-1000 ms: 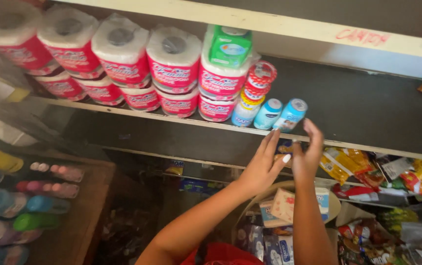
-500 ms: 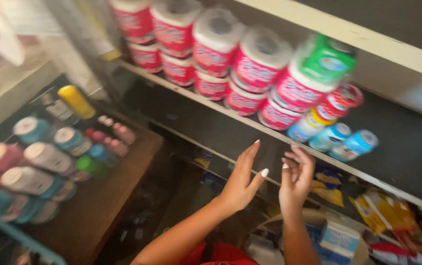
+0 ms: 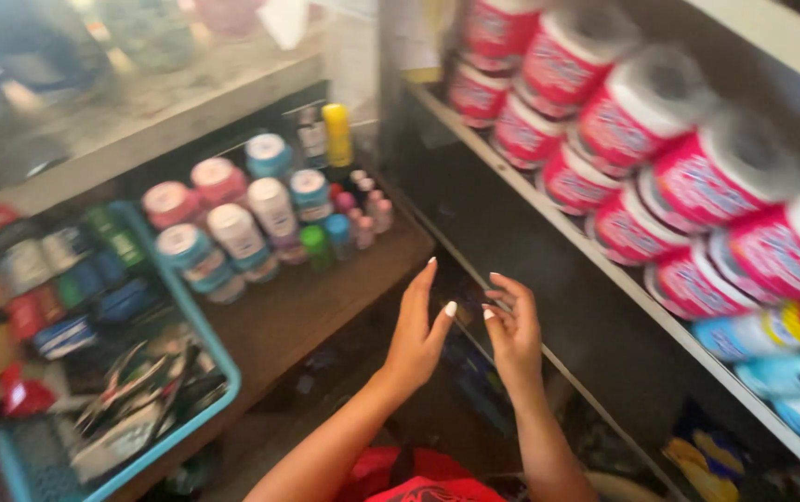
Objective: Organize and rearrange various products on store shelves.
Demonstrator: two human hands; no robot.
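Both hands hang open and empty in front of the white shelf (image 3: 604, 279): left hand (image 3: 416, 333), right hand (image 3: 514, 333). Paper rolls (image 3: 641, 139) lie on that shelf, above and right of them; any reach should be slow, judging by the tight stacking.

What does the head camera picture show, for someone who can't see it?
Two empty hands, left hand and right hand, are raised open between a wooden shelf of small bottles and a shelf of red-wrapped paper rolls. A blue basket sits at left.
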